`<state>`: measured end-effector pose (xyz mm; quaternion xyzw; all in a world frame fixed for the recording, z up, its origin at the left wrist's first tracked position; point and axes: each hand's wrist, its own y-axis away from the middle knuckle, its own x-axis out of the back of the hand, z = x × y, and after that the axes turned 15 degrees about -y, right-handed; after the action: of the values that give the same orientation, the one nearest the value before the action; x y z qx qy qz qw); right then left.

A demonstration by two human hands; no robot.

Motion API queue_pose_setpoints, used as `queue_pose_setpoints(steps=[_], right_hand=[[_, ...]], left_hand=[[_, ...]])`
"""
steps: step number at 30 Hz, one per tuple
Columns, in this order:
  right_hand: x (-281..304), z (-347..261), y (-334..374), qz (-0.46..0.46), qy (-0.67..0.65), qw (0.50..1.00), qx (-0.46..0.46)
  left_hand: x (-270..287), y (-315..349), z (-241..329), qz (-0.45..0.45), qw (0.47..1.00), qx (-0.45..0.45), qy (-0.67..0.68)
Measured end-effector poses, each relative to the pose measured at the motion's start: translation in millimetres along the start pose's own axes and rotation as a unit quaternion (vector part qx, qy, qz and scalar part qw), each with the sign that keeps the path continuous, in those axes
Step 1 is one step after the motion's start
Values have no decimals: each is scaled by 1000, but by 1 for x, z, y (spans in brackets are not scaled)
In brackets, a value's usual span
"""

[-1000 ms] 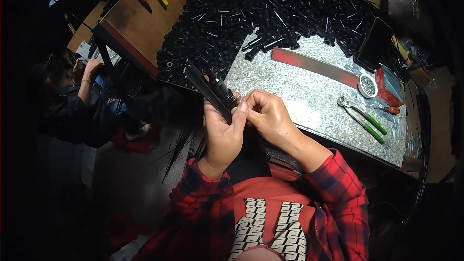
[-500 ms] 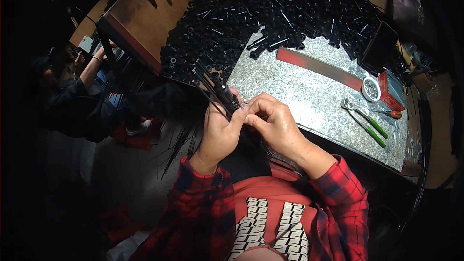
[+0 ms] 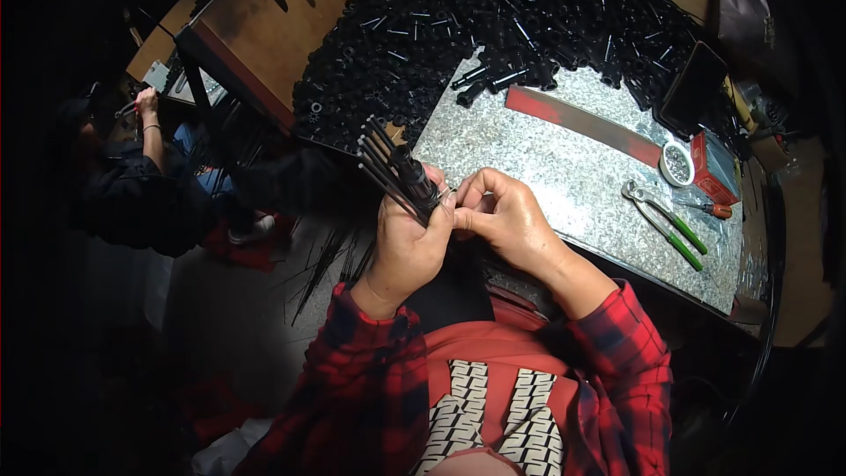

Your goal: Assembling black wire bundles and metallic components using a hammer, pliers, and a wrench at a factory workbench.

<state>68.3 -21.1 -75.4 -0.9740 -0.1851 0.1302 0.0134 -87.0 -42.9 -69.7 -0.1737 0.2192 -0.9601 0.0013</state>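
Observation:
My left hand (image 3: 407, 245) is closed around a black plastic tube (image 3: 411, 173) that looks like an umbrella runner. Several thin black rods (image 3: 379, 178) stick out beside the tube, fanned up and to the left, in the same grip. Close against it, my right hand (image 3: 507, 216) pinches with thumb and forefinger at the tube's near end. A thin shiny strand, apparently wire (image 3: 448, 193), shows between the fingertips of both hands; its ends are hidden. Both hands are held off the table's near left edge.
A big heap of black tubes (image 3: 414, 44) covers the far side of the speckled tabletop (image 3: 493, 150). On it lie a red-and-grey bar (image 3: 582, 126), a white bowl of small metal pieces (image 3: 677, 163), a red box (image 3: 712, 167), green-handled pincers (image 3: 665, 225) and a screwdriver (image 3: 718, 210). Another person (image 3: 132, 176) works at left.
The tube and rods have turned slightly in my left hand, and the rods now stand farther apart. My right hand stays pinched beside them. The other person's arm has shifted.

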Motion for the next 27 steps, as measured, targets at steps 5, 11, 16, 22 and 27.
queue_pose_setpoints(steps=[5,11,16,22,27], right_hand=[[7,-4,9,6,54,998,-12],[40,-40,47,-3,201,976,84],[104,-66,89,72,398,903,146],[162,-76,141,173,672,720,22],[181,-72,155,179,688,703,-12]], left_hand=[[-7,-2,4,-15,999,-39,-33],[-16,-7,22,64,995,63,38],[-14,-8,3,22,978,11,208],[-32,-6,0,-58,950,69,298],[-37,-7,-2,-56,958,71,272]])
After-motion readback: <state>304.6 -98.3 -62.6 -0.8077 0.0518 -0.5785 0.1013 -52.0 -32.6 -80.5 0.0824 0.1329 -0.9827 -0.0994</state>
